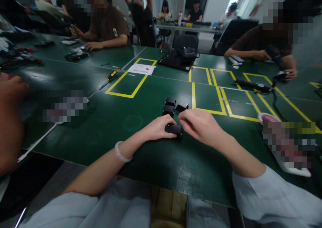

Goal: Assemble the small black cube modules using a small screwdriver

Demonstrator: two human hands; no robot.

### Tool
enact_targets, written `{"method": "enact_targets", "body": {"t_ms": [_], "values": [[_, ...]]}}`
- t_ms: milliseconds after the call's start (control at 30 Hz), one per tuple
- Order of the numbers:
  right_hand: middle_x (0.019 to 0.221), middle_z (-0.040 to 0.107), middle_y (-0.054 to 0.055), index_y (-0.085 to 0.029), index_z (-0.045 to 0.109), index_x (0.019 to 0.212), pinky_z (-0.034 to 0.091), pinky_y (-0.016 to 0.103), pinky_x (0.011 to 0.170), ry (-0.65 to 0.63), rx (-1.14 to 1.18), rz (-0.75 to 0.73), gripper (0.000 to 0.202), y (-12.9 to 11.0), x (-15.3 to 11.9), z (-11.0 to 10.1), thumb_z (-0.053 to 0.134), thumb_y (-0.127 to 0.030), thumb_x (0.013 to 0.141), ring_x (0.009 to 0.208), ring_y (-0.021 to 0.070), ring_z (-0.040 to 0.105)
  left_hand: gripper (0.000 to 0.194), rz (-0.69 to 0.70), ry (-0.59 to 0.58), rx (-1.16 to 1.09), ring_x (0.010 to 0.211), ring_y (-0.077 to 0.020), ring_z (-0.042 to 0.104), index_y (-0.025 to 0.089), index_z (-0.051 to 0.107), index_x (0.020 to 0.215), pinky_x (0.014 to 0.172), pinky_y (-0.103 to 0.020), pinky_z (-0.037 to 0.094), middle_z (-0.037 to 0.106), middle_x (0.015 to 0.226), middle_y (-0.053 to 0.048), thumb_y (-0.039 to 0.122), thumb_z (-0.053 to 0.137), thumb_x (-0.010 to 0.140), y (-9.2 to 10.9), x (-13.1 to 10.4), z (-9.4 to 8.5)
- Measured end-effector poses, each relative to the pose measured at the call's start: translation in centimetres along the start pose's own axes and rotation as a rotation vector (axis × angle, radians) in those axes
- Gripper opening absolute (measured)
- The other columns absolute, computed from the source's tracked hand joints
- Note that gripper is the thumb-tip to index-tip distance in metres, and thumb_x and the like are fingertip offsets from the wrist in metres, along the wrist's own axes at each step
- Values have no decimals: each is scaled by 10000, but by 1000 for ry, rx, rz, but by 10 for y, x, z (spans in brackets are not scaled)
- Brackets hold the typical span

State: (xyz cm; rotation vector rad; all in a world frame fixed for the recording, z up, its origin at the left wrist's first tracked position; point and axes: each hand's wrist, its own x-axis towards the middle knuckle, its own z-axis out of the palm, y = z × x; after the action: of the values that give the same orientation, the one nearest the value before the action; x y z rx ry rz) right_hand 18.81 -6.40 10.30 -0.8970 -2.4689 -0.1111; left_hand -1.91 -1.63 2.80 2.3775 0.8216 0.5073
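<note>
On the green table, my left hand [161,129] is closed around a small black block-like part [175,129], thumb and fingers on either side of it. My right hand [201,125] is at the part's right end with its fingertips pinched together; whatever they hold is hidden or too small to make out. Just beyond lie more black block-like parts [169,105] in a short row. To their right rests a separate, tilted black part [182,105], close to my right knuckles.
Yellow tape outlines [210,112] mark the table. A yellow-and-black screwdriver [110,76] and a white paper sheet [142,69] lie left of centre. A black flat panel [176,60] is further back. On the right is a white tray [281,164]. Co-workers sit around; one person's arm [10,120] is at far left.
</note>
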Motion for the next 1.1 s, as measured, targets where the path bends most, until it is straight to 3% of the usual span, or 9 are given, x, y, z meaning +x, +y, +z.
{"method": "enact_targets", "body": {"t_ms": [133, 333, 500, 733, 900, 1100], "values": [[871, 653, 58, -169, 590, 993, 434, 259, 691, 170, 13, 232, 168, 20, -32, -7, 440, -243, 975, 767, 148, 600, 308, 4, -15, -11, 973, -213, 598, 191, 638, 1049, 846, -309, 463, 611, 1029, -45, 323, 735, 788, 3, -2, -4], [879, 651, 70, -158, 654, 1091, 460, 272, 659, 91, -150, 461, 298, 52, -97, 20, 432, -327, 984, 764, 169, 626, 321, 4, -2, -22, 980, -213, 589, 192, 637, 1055, 828, -304, 458, 597, 1044, -46, 347, 735, 791, 4, -2, -6], [906, 680, 90, -141, 658, 1162, 492, 296, 675, -48, -178, 554, 413, 56, -129, 37, 365, -381, 999, 749, 179, 646, 314, -3, 6, -33, 1001, -221, 584, 191, 632, 1052, 860, -328, 458, 596, 1055, -51, 372, 709, 808, 7, -1, -9], [1091, 704, 119, -152, 554, 1285, 535, 351, 758, -219, -146, 615, 411, 55, -134, 48, 364, -355, 981, 933, 230, 681, 302, 14, 11, -32, 1001, -216, 583, 195, 631, 1056, 858, -325, 462, 585, 1058, -45, 349, 710, 808, 8, -1, -8], [1024, 723, 104, -162, 466, 1335, 513, 333, 680, -397, -164, 643, 417, 49, -120, 48, 360, -310, 960, 867, 233, 699, 313, 29, 8, -14, 1007, -217, 582, 195, 629, 1070, 871, -323, 459, 581, 1057, -46, 328, 718, 801, 9, 1, -6], [946, 741, 103, -166, 386, 1413, 476, 329, 627, -523, -240, 639, 468, 46, -110, 47, 340, -267, 959, 789, 248, 706, 311, 50, -1, 12, 1012, -216, 574, 197, 623, 1081, 873, -322, 456, 571, 1053, -41, 310, 715, 806, 12, 6, -6]]}}
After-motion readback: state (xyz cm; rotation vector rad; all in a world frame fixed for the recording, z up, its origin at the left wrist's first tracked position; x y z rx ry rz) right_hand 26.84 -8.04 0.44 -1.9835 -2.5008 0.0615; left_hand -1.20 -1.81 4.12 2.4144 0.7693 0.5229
